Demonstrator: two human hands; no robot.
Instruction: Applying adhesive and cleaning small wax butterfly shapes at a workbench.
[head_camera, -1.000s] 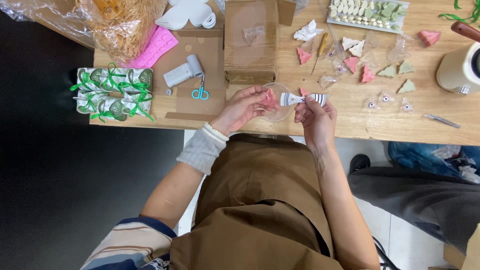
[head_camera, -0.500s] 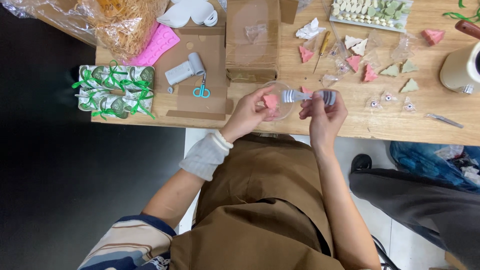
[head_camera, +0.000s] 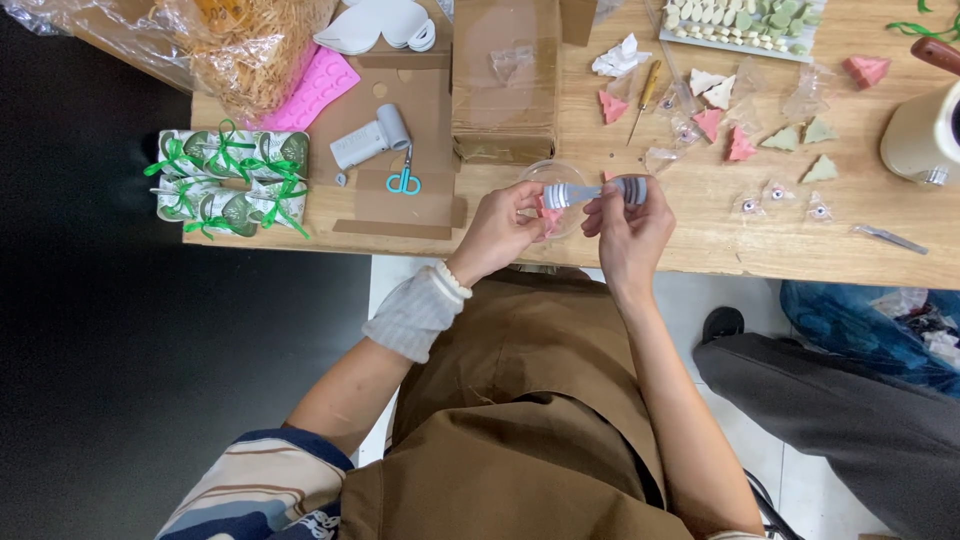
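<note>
My left hand was curled around a clear round plastic shell with a pink piece showing against my fingers, held just above the near edge of the wooden table. My right hand pinched a small grey-and-white tube, lying level with its nozzle end over the shell; I could not tell whether the nozzle touched it. At about eleven o'clock from my hands lay small scissors with teal handles and a grey handheld tool on a flat sheet of cardboard, and at twelve o'clock a cardboard box stood close behind the shell. Towards one and two o'clock pink and pale green triangular pieces were scattered, some inside little clear bags, beside a thin wooden-handled pick. Further out at one o'clock a tray held rows of pale green and white shapes. At ten o'clock, well apart, wrapped packets tied with green ribbon sat at the table's corner, with a pink mould and a bag of straw filler behind them. A metal tweezer lay at three o'clock.
</note>
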